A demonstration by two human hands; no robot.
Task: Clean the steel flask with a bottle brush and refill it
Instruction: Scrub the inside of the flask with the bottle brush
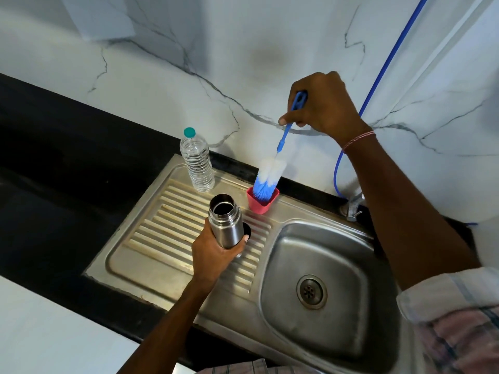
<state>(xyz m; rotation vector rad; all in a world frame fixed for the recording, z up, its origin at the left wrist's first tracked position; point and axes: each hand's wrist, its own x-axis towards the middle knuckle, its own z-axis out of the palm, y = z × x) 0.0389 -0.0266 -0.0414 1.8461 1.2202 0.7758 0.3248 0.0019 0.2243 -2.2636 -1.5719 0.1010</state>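
The left hand (217,251) grips the steel flask (226,221) by its lower body, open mouth up, over the middle of the draining board (151,238). The right hand (324,109) clasps the handle of the brush (270,179), whose bristles sit in a pink cup (260,205) at the board's back edge, near the water bottle (197,163). The step looks like readying the brush; next, its bristles must be aimed into the narrow flask mouth

You find no text, label, brand, number or sign that can be read anywhere in this view.
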